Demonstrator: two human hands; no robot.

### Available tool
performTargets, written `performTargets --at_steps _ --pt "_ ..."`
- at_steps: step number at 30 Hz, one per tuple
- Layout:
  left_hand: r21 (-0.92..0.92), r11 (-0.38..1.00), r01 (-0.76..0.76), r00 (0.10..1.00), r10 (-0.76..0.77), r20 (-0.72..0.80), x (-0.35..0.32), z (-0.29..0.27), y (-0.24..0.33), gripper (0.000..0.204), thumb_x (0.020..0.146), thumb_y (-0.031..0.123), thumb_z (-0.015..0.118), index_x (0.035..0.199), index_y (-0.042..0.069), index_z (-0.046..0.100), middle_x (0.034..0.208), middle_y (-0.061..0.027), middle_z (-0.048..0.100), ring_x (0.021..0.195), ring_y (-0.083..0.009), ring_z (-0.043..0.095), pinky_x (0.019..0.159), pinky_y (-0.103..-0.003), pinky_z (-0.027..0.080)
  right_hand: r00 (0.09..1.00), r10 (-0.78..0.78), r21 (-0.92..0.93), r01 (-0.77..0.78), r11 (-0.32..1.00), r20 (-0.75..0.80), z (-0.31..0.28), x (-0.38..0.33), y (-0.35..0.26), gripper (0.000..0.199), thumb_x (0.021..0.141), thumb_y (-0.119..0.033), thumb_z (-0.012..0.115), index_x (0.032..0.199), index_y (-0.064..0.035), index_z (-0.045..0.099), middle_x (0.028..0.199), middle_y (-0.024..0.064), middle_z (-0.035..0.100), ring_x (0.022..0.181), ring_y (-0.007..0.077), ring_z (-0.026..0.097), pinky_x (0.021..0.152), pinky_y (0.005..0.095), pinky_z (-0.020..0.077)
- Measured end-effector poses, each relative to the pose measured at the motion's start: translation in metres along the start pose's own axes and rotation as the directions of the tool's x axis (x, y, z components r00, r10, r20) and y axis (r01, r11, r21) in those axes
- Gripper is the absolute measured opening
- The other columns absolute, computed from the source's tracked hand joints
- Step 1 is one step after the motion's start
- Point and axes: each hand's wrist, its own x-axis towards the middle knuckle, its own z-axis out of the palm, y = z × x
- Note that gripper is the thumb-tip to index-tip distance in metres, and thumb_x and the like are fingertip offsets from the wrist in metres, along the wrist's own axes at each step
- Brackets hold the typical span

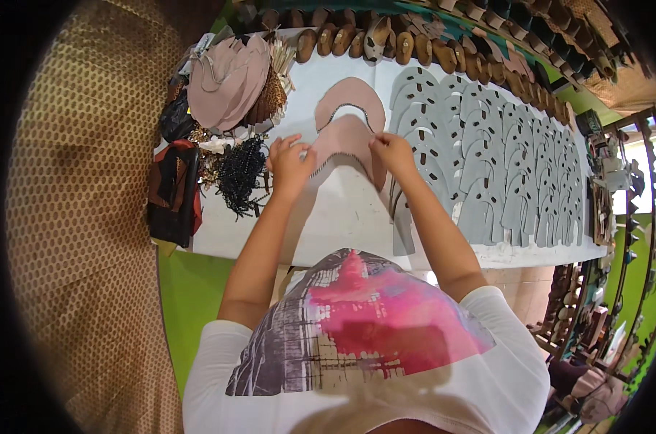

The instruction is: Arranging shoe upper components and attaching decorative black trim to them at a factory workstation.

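Note:
In front of me I hold up a pink, curved shoe upper piece with a dark stitched or beaded inner edge. My left hand pinches its left side between thumb and a finger, the other fingers raised. Closed on its right side is my right hand. Just beyond it, a second pink upper piece of the same arched shape lies flat on the white table. The held piece overlaps that one's near edge in my view.
Rows of grey upper pieces with dark marks cover the table's right side. Pink pieces are stacked at the back left, above black bead strands and a dark bag. Brown shoe lasts line the far edge.

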Motion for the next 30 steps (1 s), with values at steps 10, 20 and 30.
performTargets --at_steps 10,20,30 --pt "0.264 0.960 0.098 0.982 -0.136 0.132 0.070 0.033 -0.003 0.048 0.075 0.033 0.061 0.119 0.015 0.055 0.136 -0.0121 0.037 0.128 -0.0333 0.026 0.102 -0.056 0.017 0.954 -0.288 -0.471 0.216 0.855 -0.086 0.005 0.057 0.015 0.039 0.075 -0.027 0.063 0.109 -0.0079 0.060 0.111 0.0153 0.056 0.101 0.0337 0.054 0.085 0.0408 0.0436" --pt "0.388 0.903 0.186 0.979 -0.134 -0.156 -0.016 -0.052 -0.047 0.040 0.076 0.032 0.063 0.113 0.018 0.059 0.136 -0.0102 0.038 0.128 -0.0338 0.027 0.101 -0.055 0.015 0.932 -0.353 -0.244 0.363 0.900 0.084 0.042 -0.012 -0.002 0.027 0.076 -0.016 0.062 0.101 -0.0064 0.064 0.109 0.0113 0.058 0.101 0.0310 0.053 0.087 0.0391 0.0424" --pt "0.363 0.917 0.166 0.964 -0.073 -0.257 0.018 -0.088 -0.091 0.036 0.078 0.031 0.062 0.110 0.015 0.060 0.127 -0.0090 0.047 0.123 -0.0328 0.035 0.100 -0.053 0.020 0.806 -0.467 -0.112 0.536 0.837 0.363 0.096 0.014 -0.068 0.022 0.078 -0.021 0.058 0.093 -0.0081 0.067 0.095 0.0118 0.063 0.089 0.0296 0.059 0.079 0.0385 0.0465"
